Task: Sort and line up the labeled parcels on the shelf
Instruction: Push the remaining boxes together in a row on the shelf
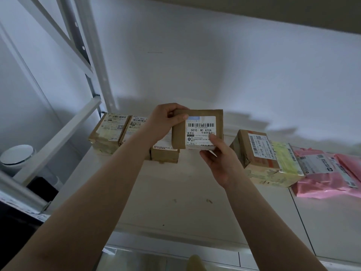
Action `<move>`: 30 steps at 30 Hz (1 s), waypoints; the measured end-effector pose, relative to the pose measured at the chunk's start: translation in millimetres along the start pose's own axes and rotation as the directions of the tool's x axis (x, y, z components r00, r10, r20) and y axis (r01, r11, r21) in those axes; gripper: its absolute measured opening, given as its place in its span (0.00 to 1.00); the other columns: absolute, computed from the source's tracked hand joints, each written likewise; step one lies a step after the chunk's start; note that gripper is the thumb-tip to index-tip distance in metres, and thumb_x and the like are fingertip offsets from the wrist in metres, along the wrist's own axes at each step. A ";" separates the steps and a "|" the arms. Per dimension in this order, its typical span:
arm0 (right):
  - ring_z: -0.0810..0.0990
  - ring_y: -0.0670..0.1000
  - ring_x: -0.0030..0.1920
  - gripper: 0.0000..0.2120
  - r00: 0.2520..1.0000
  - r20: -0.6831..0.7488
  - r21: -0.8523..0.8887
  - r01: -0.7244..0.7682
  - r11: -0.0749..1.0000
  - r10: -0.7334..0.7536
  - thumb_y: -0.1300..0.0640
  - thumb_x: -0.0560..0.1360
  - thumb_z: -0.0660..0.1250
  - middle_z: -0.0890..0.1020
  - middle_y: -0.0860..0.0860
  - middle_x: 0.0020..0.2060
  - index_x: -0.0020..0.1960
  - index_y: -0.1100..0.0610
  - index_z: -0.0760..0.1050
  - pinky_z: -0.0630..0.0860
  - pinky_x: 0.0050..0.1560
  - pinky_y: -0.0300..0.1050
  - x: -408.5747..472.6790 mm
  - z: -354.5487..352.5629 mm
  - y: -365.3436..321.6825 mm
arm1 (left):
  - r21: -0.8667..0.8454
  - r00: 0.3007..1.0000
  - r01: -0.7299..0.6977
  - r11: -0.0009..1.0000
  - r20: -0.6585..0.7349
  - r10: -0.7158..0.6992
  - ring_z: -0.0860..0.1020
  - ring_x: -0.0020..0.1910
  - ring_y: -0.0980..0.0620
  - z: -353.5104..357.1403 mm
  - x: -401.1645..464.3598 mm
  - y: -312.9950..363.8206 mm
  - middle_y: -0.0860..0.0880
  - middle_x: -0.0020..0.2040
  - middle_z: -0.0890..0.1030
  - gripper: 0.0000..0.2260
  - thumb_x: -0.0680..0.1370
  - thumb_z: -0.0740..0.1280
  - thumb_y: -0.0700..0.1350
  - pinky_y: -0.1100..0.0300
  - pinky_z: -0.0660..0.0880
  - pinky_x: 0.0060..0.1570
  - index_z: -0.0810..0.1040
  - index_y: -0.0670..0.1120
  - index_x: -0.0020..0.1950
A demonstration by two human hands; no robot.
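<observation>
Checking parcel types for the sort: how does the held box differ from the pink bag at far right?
The held box is stiff brown cardboard; the pink bag is soft, wrinkled plastic. The held box is up off the shelf, gripped by the left hand and right hand; the pink bag lies flat, untouched. The held box's label faces the camera squarely; the pink bag's sits askew. Both carry white barcode labels.

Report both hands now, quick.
Left hand: grips the brown parcel at its top-left corner.
Right hand: holds the same parcel's bottom edge.

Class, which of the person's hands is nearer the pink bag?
Right. The right hand is left of the pink bag; the left hand is farther left.
</observation>
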State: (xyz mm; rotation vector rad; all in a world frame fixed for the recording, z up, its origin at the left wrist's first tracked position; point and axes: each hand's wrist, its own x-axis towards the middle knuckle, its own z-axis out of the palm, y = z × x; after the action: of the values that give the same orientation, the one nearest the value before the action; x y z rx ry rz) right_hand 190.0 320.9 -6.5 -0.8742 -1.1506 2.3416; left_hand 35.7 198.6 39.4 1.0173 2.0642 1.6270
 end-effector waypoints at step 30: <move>0.82 0.54 0.51 0.17 0.957 -0.289 -0.344 -0.141 0.928 0.038 0.45 0.76 0.67 0.83 0.51 0.47 0.60 0.53 0.77 0.80 0.53 0.52 62.4 2.4 4.2 | 0.758 0.961 0.269 0.594 -0.253 -0.112 0.47 0.78 0.42 43.6 -12.4 -78.4 0.43 0.79 0.56 0.30 0.80 0.54 0.61 0.45 0.45 0.76 0.59 0.46 0.77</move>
State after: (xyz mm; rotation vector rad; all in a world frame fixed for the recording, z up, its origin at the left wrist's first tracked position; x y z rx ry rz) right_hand 142.5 353.2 -31.2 -1.3622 -1.4668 2.0153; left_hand 46.1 213.2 -49.4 0.8202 2.9977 0.6490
